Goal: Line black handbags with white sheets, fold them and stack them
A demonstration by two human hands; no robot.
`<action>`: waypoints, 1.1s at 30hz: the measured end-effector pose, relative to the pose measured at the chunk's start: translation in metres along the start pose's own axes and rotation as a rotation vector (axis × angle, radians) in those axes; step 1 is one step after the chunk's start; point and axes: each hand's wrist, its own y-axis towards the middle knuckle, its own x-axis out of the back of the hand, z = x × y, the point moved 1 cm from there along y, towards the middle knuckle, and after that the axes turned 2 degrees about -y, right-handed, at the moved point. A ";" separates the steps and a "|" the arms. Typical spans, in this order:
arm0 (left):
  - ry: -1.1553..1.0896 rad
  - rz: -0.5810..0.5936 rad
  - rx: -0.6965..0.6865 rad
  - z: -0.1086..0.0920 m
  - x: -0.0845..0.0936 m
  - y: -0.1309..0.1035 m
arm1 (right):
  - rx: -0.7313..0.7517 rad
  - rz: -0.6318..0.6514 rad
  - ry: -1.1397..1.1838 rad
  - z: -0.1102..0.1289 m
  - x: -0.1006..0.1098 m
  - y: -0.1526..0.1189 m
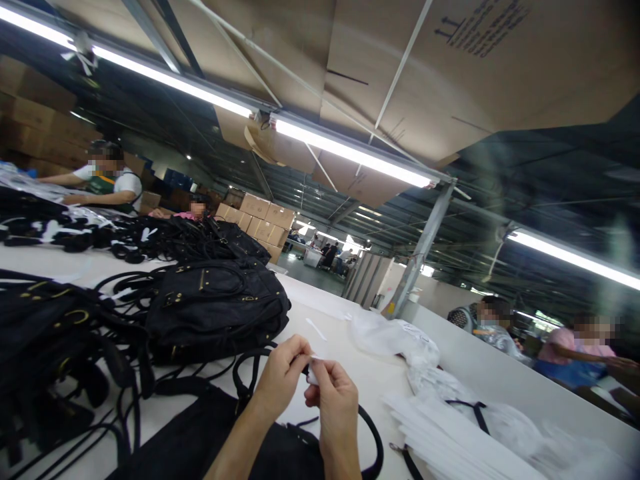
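Observation:
My left hand (281,377) and my right hand (336,400) meet above the white table (350,360), both pinching a small white piece (314,368) between their fingertips. Under my wrists lies a black handbag (200,440) with a looped black strap (373,440). Another black handbag (217,307) with brass fittings sits just beyond my hands.
More black bags and straps (50,333) crowd the table's left side. White plastic wrapping (395,337) and white sheets (440,433) lie to the right. A loose white strip (316,329) rests ahead. Other people work at the far left (107,183) and beyond the right partition (575,350).

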 end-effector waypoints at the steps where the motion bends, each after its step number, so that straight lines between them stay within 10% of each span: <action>1: 0.008 0.000 -0.009 0.000 0.001 0.000 | 0.004 0.006 0.026 0.001 0.000 0.000; 18: 0.084 -0.024 -0.091 0.006 0.003 -0.001 | 0.000 0.114 0.191 0.000 0.000 0.004; 24: 0.164 0.023 -0.168 -0.003 0.005 -0.002 | 0.031 0.200 -0.066 0.001 0.012 0.007; 33: 0.249 0.064 -0.324 -0.013 0.002 -0.001 | 0.658 -0.064 -0.531 0.013 0.024 0.011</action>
